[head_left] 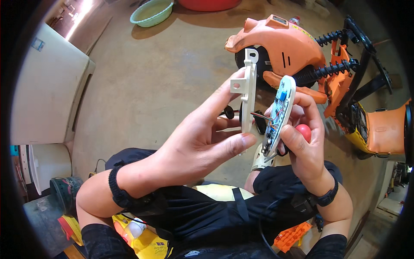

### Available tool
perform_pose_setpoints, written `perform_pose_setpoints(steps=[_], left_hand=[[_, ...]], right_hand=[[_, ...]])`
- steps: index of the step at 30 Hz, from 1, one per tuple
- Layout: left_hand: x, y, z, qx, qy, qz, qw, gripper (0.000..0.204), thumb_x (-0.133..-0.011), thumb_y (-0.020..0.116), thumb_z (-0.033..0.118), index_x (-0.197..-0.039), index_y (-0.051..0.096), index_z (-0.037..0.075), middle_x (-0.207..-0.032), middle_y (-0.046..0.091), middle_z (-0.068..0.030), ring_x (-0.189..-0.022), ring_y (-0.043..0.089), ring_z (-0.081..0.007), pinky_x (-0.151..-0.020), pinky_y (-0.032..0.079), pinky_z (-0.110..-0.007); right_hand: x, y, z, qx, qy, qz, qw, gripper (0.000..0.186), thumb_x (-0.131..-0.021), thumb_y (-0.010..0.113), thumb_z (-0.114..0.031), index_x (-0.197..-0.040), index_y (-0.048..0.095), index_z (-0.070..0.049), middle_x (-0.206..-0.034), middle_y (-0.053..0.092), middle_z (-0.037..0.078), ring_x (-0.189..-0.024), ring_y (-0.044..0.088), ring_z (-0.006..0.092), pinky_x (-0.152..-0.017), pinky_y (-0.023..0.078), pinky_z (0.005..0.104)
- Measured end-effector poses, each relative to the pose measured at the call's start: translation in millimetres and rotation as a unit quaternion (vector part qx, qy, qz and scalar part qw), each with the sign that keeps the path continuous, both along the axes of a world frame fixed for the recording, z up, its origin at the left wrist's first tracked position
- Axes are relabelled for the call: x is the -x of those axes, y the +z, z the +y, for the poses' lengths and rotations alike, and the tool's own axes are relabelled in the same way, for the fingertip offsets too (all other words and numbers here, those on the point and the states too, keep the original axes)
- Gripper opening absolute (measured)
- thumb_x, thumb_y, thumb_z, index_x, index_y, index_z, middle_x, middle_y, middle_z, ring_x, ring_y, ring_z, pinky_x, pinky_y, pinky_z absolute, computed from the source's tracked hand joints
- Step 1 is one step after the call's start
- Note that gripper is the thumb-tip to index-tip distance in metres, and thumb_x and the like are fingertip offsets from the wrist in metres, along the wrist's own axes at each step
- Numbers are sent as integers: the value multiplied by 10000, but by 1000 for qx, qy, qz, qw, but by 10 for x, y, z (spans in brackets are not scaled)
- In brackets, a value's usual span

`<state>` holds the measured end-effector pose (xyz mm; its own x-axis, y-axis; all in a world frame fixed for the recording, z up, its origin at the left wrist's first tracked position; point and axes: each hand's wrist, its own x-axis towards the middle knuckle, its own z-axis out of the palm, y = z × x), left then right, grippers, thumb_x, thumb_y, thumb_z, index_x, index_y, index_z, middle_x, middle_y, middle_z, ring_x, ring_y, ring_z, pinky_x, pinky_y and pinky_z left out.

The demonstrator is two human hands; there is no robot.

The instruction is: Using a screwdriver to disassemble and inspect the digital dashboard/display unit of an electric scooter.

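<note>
In my left hand (196, 142) is a white plastic housing half (248, 95) with mounting tabs, held upright by its edges between thumb and fingers. My right hand (307, 149) grips a rounded white panel (290, 93) whose inner face carries a circuit board (278, 113) with a blue component. Thin coloured wires (261, 115) run between the two parts, which stand apart and nearly parallel. Against the right fingers shows a red ball-shaped knob (304, 131); how it attaches is hidden. A black cable (228, 112) emerges behind the housing half, beside my left fingers.
An orange ride-on vehicle (286, 43) with black shock absorbers (338, 68) lies in pieces at the far right. A pale green basin (152, 14) and a red tub (209, 3) sit at the back. On the left stands a white cabinet (49, 90). Yellow packaging (151, 247) lies near my legs.
</note>
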<state>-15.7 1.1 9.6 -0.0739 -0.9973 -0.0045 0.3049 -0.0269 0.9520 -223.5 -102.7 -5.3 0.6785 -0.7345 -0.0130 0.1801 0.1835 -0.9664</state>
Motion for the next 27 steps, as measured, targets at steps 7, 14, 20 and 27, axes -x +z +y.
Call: perform_pose_setpoints(steps=[7,14,20,27], left_hand=[[-16,-65,3,-12,-5,-85,996,739,-1035,601,77,-1617,149,22,-1497,432,-126,-1319,522,-186,-1071,452,-343],[90,19,21,-17,-35,-28,999,679,-1058,534,57,-1612,145,21,-1517,414,-111,-1382,461,-189,-1112,393,-351],[118,22,25,-57,-44,7,997,661,-1067,504,54,-1614,134,22,-1531,396,-121,-1396,435,-192,-1125,364,-350],[115,18,15,-72,-58,64,994,703,-1048,549,92,-1613,136,22,-1509,405,-112,-1387,423,-184,-1154,341,-370]], right_hand=[[-7,-2,-33,58,-6,40,997,472,-889,786,-81,-1266,504,-53,-1129,580,63,-878,617,68,-769,533,221],[-34,-12,11,89,-19,67,994,455,-890,801,-91,-1243,517,-49,-1076,591,52,-861,615,69,-757,529,222],[-72,-56,53,110,-30,84,990,382,-884,826,-130,-1156,575,-34,-1056,613,41,-842,610,64,-738,518,221],[-104,-58,52,172,-36,105,979,299,-875,826,-100,-1078,614,-40,-893,620,3,-787,595,57,-724,515,229]])
